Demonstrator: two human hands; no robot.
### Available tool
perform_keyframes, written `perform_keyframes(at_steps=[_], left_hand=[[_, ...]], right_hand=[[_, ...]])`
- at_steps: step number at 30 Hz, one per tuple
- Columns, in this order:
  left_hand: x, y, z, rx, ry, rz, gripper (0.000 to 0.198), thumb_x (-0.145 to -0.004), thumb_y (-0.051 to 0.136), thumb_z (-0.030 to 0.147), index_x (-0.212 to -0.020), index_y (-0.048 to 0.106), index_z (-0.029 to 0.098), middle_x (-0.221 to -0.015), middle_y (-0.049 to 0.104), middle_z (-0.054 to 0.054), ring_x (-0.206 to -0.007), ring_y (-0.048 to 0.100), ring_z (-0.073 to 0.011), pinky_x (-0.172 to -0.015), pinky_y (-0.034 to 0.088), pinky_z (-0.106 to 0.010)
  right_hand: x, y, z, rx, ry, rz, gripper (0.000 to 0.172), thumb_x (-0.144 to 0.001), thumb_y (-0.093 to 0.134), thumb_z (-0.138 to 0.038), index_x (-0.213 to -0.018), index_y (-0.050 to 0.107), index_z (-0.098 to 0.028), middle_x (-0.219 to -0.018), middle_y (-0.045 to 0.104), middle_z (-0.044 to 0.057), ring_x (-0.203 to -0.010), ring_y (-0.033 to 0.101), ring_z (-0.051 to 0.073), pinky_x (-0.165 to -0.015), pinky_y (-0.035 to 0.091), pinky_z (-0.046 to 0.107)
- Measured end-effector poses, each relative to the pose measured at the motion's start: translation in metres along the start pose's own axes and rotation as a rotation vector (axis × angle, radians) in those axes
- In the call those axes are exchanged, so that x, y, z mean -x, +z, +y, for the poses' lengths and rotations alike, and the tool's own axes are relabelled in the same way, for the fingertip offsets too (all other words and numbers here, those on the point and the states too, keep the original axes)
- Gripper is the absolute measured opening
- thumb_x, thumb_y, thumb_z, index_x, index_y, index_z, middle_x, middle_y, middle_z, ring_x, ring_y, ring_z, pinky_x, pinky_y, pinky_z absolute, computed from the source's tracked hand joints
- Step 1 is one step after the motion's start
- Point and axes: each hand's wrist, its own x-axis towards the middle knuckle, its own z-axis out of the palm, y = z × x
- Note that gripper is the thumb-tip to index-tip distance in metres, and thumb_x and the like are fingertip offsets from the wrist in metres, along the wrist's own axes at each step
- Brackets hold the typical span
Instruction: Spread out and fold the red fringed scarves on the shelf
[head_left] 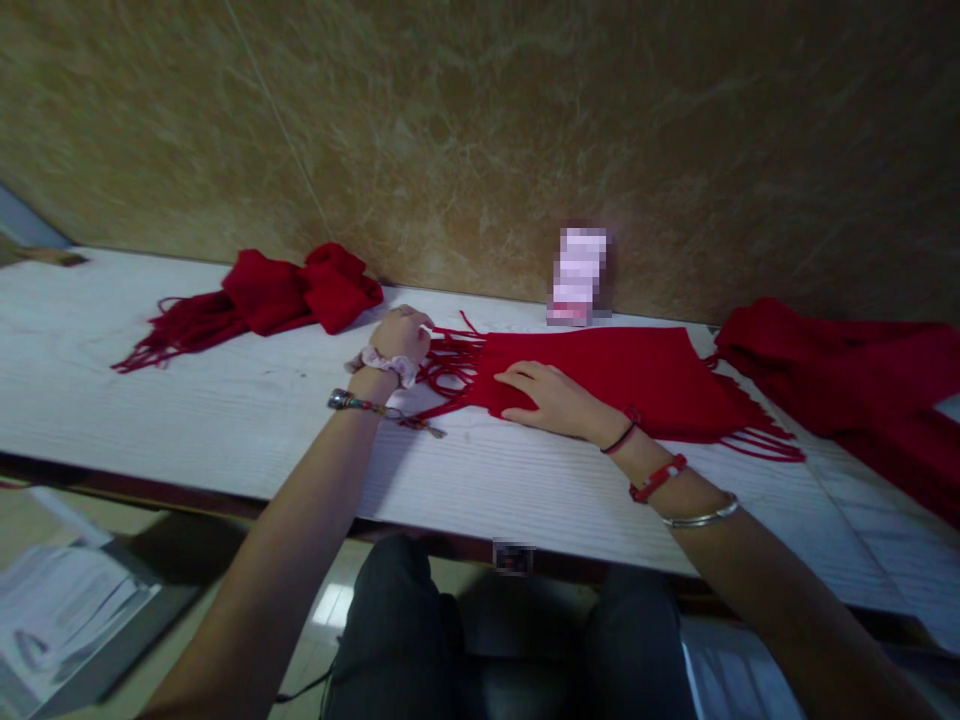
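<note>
A red scarf (622,375) lies folded flat on the white table, with fringe at both its left and right ends. At the left end my left hand (401,335) is closed, its curled fingers at the tangled fringe strands (454,365); the fingertips are partly hidden. My right hand (551,400) rests palm down on the scarf near that same end, fingers stretched out and a little apart.
A second red scarf (300,290) lies bunched at the back left, and more red cloth (840,370) is heaped at the right. Against the marbled wall (450,130) leans a phone-shaped, blurred item (579,270). A grey box with papers (67,620) stands below left.
</note>
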Motion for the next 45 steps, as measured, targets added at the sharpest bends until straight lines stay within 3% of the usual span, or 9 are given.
perform_keyframes(at_steps=[2,6,12,16,22,34,36,41,45], left_hand=[[-0.001,0.003,0.011,0.025,0.006,0.05,0.034,-0.076,0.034,0.013,-0.096,0.062,0.015,-0.102,0.057,-0.008,-0.098,0.053,-0.0198,-0.088,0.041,-0.03],[0.002,0.002,0.029,0.172,0.261,-0.014,0.034,-0.076,0.034,0.019,-0.095,0.062,0.015,-0.101,0.059,-0.007,-0.095,0.054,-0.0166,-0.088,0.041,-0.027],[0.015,-0.008,0.043,0.352,0.429,-0.161,0.037,-0.078,0.047,0.046,-0.095,0.056,0.014,-0.091,0.06,-0.004,-0.084,0.056,-0.0163,-0.078,0.044,-0.026],[0.016,0.002,0.057,0.267,0.502,-0.112,0.05,-0.066,0.062,0.05,-0.1,0.051,0.015,-0.099,0.058,-0.007,-0.088,0.055,-0.0196,-0.079,0.044,-0.029],[0.01,0.014,0.064,0.273,0.295,0.053,0.024,-0.076,0.049,0.021,-0.099,0.054,0.018,-0.099,0.063,-0.006,-0.091,0.059,-0.0191,-0.08,0.045,-0.029],[0.002,0.012,0.024,0.435,0.039,0.272,0.039,-0.064,0.043,0.008,-0.099,0.057,0.017,-0.094,0.065,-0.004,-0.089,0.06,-0.0181,-0.082,0.047,-0.03],[0.003,0.008,0.023,0.429,0.097,0.289,0.041,-0.063,0.043,0.01,-0.102,0.055,0.016,-0.097,0.063,-0.005,-0.091,0.058,-0.0181,-0.084,0.046,-0.031],[0.01,0.006,0.049,0.337,0.532,0.258,0.038,-0.067,0.051,0.023,-0.103,0.056,0.014,-0.106,0.053,-0.01,-0.102,0.049,-0.0209,-0.092,0.039,-0.036],[0.012,0.017,0.073,0.187,0.572,0.315,0.03,-0.072,0.06,0.035,-0.095,0.06,0.017,-0.103,0.052,-0.009,-0.096,0.049,-0.0225,-0.085,0.041,-0.038]], right_hand=[[0.001,-0.003,-0.004,-0.022,-0.031,-0.018,0.043,-0.082,0.051,-0.031,-0.12,0.052,-0.013,-0.118,0.057,0.013,-0.109,0.05,0.022,-0.091,0.04,0.037],[-0.003,-0.004,-0.004,-0.106,0.084,0.048,0.036,-0.081,0.044,-0.011,-0.114,0.057,-0.013,-0.107,0.064,0.01,-0.098,0.057,0.018,-0.085,0.043,0.031],[-0.008,0.0,0.014,-0.328,0.302,0.242,0.016,-0.079,0.05,-0.016,-0.08,0.067,-0.017,-0.08,0.069,0.004,-0.072,0.062,0.015,-0.068,0.047,0.026],[-0.011,0.006,0.024,-0.464,0.391,0.324,0.013,-0.075,0.053,-0.017,-0.077,0.066,-0.017,-0.077,0.069,0.004,-0.071,0.062,0.015,-0.066,0.047,0.026],[-0.015,0.015,0.033,-0.652,0.486,0.454,0.011,-0.073,0.053,-0.02,-0.071,0.064,-0.017,-0.075,0.068,0.004,-0.071,0.062,0.015,-0.069,0.048,0.028],[-0.019,0.018,0.039,-0.953,0.558,0.507,0.003,-0.064,0.058,-0.017,-0.061,0.057,-0.018,-0.063,0.061,-0.002,-0.064,0.058,0.013,-0.068,0.046,0.027],[-0.018,0.017,0.038,-0.956,0.556,0.499,0.002,-0.064,0.057,-0.018,-0.062,0.057,-0.018,-0.064,0.062,-0.001,-0.065,0.058,0.013,-0.069,0.045,0.027],[-0.018,0.018,0.037,-0.937,0.55,0.484,0.003,-0.066,0.056,-0.018,-0.063,0.057,-0.018,-0.065,0.061,-0.001,-0.066,0.057,0.012,-0.069,0.045,0.027],[-0.018,0.019,0.037,-0.894,0.508,0.458,0.005,-0.067,0.053,-0.018,-0.064,0.057,-0.018,-0.066,0.06,-0.001,-0.065,0.056,0.012,-0.067,0.044,0.027]])
